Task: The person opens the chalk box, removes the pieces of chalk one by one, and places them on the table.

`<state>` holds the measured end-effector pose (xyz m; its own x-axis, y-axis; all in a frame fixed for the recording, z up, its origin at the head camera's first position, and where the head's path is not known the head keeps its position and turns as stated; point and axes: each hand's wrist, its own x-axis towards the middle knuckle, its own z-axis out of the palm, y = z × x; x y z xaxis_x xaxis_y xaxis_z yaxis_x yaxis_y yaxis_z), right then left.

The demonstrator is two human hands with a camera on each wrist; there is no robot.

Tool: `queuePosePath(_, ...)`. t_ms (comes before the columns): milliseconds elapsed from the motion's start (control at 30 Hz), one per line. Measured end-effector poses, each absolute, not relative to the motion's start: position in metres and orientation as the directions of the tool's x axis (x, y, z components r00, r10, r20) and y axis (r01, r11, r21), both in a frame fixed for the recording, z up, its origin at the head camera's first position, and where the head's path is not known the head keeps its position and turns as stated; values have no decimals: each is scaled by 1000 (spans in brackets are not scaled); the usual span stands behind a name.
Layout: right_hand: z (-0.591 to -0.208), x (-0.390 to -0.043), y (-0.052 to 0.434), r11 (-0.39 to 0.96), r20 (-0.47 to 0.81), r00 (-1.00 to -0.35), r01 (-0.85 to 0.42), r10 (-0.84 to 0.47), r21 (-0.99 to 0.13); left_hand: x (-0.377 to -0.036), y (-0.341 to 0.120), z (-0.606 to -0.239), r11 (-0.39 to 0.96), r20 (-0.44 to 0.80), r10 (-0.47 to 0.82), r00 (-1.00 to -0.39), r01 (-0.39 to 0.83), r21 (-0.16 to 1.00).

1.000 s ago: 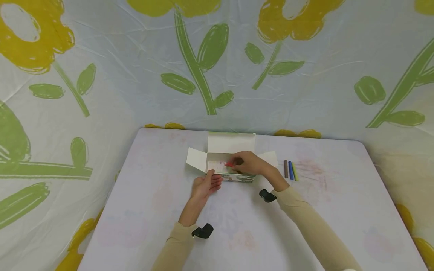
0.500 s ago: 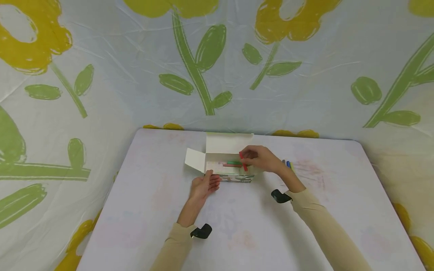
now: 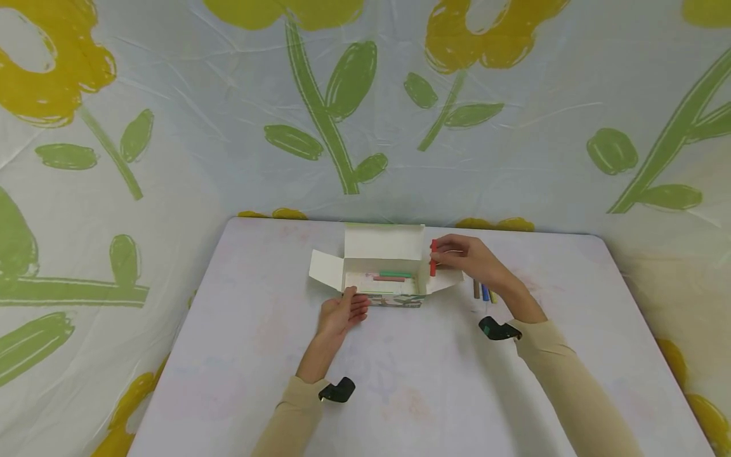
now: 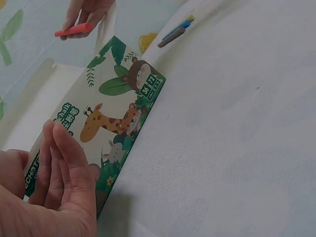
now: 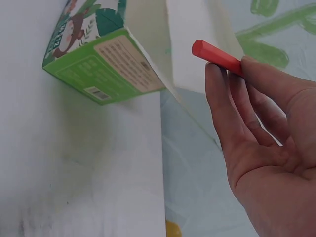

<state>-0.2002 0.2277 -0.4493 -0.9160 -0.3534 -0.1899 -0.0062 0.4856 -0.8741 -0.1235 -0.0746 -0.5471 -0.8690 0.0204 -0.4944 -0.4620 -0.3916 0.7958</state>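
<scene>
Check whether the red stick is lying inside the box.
No, in the head view the right hand holds up the red stick to the right of the box.

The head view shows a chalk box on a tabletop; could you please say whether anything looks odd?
Only the faint coloured smudges on the tabletop stand out, perhaps stains, perhaps a printed pattern; I can't tell. Nothing looks spilled, and the chalk box shows no plain damage.

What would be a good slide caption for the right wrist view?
Right hand pinching a red stick near an open box with a green end.
</scene>
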Motion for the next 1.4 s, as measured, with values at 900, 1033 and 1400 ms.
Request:
queuePosePath(900, -468, -179, 310, 262, -242, -943, 181, -227, -948, -124, -77, -547, -393, -502, 10, -865, -465, 793)
queuePosePath(1033, -477, -174, 323, 206, -248, -945, 205, -212, -957, -124, -76, -547, -393, -498, 12, -867, -462, 795)
queuePosePath(1400, -502, -161, 356, 251, -350, -927, 311, -131, -917, -125, -76, -549, -389, -502, 26, -865, -471, 792)
